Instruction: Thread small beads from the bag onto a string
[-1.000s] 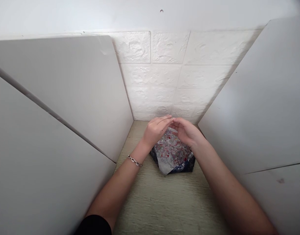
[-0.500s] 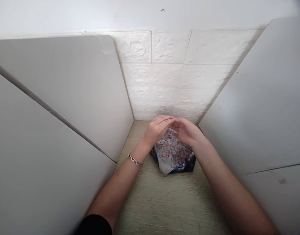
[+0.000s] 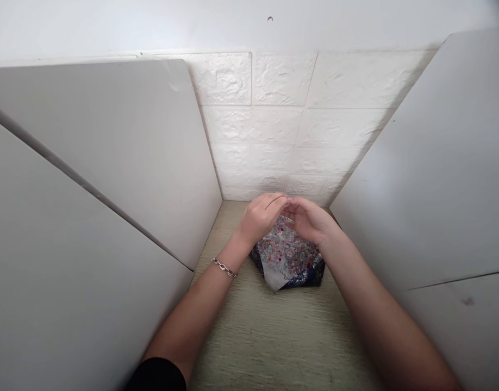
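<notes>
A flattish bundle or packet (image 3: 288, 250) lies on the greenish surface, its top pale and speckled with red, pink and purple. Dark blue patterned material shows along its lower right and left edges; I cannot tell exactly what it is. Over its far end arches my left hand (image 3: 262, 215), back upward and fingers pressed together. My right hand (image 3: 312, 220) curves in from the other side, thumb on top and some fingers bent below. The fingertips of both hands meet there, and whatever they pinch is too small or hidden to make out.
White panels stand close on the left (image 3: 151, 141) and right (image 3: 408, 163), narrowing toward the back. A white brick-textured wall (image 3: 257, 125) closes off the far end. The wood-grained greenish tabletop (image 3: 269, 336) runs between the panels. A chain bracelet (image 3: 224, 267) circles my left wrist.
Almost nothing differs. My fingertips have shifted very slightly where they meet, and the bundle stays in the same place.
</notes>
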`<state>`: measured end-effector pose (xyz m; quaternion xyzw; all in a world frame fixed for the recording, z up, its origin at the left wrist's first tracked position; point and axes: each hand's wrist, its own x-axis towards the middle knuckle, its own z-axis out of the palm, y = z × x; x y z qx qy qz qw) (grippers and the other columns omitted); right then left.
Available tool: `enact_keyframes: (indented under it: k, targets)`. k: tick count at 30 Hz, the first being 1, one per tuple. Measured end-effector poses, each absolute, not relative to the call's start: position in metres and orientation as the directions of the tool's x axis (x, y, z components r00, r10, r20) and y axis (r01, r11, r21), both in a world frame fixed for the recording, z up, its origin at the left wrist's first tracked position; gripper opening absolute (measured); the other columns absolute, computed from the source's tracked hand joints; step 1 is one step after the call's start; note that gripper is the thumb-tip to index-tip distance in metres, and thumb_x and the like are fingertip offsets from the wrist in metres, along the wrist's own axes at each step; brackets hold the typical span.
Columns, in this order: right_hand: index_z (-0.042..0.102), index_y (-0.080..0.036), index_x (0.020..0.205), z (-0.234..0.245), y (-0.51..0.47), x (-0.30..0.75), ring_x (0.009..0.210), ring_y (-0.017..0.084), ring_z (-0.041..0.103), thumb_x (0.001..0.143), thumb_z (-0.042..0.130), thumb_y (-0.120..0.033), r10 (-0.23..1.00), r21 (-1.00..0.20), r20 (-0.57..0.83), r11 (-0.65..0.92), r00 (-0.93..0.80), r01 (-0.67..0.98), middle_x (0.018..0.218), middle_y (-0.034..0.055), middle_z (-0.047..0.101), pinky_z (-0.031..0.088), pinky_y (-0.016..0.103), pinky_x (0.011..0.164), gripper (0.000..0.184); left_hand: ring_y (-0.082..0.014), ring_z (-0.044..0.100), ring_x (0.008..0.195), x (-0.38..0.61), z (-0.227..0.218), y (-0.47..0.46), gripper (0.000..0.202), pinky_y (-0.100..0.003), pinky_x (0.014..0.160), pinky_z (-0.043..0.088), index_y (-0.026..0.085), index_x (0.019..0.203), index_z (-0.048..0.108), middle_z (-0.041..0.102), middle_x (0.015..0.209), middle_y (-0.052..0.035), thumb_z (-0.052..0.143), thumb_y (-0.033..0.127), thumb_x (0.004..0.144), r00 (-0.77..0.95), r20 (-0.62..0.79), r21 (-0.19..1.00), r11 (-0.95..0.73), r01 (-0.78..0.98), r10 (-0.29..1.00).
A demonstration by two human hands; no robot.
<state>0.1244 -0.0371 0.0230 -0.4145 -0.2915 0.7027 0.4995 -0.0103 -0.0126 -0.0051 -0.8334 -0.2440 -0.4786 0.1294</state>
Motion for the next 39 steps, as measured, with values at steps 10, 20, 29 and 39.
enact_keyframes:
  k: [10, 20, 29, 39]
  targets:
    - [0.058, -0.021, 0.059, 0.021, -0.036, 0.129, 0.070, 0.012, 0.047, 0.061, 0.060, -0.023, 0.940, -0.823, -0.309, -0.342, -0.147, -0.454, 0.064, -0.0049, 0.057, 0.031, 0.028, 0.064, 0.003, -0.0120, 0.056, 0.094, -0.010, -0.008, -0.011, 0.018, -0.026, 0.083, 0.048, 0.015, 0.095, 0.056, 0.062, 0.098, -0.0057, 0.042, 0.014, 0.084, 0.445, 0.863, -0.016, -0.867, 0.499, 0.240]
    - [0.062, -0.021, 0.063, 0.025, -0.035, 0.131, 0.091, 0.014, 0.052, 0.066, 0.061, -0.027, 0.995, -0.976, 0.083, 0.070, -0.057, -0.208, 0.083, -0.0011, 0.062, 0.036, 0.027, 0.081, 0.007, -0.0112, 0.057, 0.093, 0.000, 0.001, -0.019, 0.011, -0.026, 0.081, 0.049, 0.017, 0.086, 0.058, 0.063, 0.096, -0.0048, 0.047, 0.018, 0.082, 0.225, 0.826, 0.447, -0.844, 0.295, 0.516]
    - [0.062, -0.021, 0.068, 0.012, -0.026, 0.137, 0.098, 0.017, 0.052, 0.069, 0.061, -0.032, 0.954, -0.954, 0.299, 0.298, -0.005, -0.035, 0.101, 0.0007, 0.057, 0.036, 0.034, 0.092, 0.011, -0.0114, 0.058, 0.080, 0.005, 0.007, -0.021, 0.014, -0.024, 0.071, 0.046, 0.015, 0.077, 0.060, 0.064, 0.087, -0.0048, 0.057, 0.028, 0.075, 0.133, 0.556, 0.831, -0.555, -0.046, 0.821]
    - [0.059, -0.020, 0.070, 0.018, -0.032, 0.140, 0.106, 0.019, 0.048, 0.074, 0.055, -0.028, 0.846, -0.786, 0.532, 0.501, -0.016, 0.362, 0.105, 0.0042, 0.053, 0.032, 0.039, 0.096, 0.010, -0.0093, 0.054, 0.068, 0.004, 0.008, -0.019, 0.019, -0.023, 0.065, 0.044, 0.013, 0.077, 0.059, 0.060, 0.072, -0.0017, 0.063, 0.030, 0.069, 0.182, 0.360, 0.922, -0.320, -0.218, 0.915]
